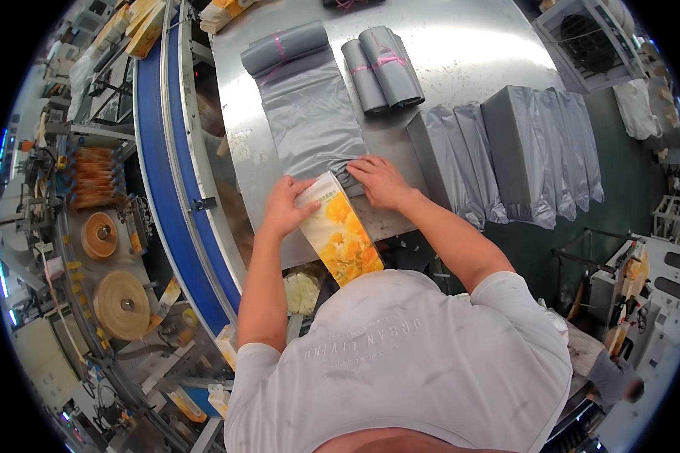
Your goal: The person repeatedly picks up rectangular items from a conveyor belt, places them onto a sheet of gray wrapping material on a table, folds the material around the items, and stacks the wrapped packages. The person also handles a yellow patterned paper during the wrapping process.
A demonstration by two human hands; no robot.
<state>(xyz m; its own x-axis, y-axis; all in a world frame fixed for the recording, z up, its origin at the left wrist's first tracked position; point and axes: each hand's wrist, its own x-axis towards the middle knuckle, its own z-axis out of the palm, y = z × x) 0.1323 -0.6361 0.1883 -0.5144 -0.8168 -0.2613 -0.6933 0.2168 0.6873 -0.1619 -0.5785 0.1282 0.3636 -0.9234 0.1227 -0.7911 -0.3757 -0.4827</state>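
Note:
My left hand (283,207) grips the upper left side of a long pack with yellow flowers printed on it (338,235), which leans from my belly up to the steel table (461,45). My right hand (379,181) presses on the crumpled open end of a flat grey plastic bag (310,121) right at the pack's top end. That bag unrolls from a grey roll (283,45) at the far side of the table.
Two more grey bag rolls (381,68) lie at the table's middle. Several wrapped grey packs (521,151) stand in a row on the right. A blue conveyor (166,196) curves along the left, with tape reels (121,302) and machinery beyond it.

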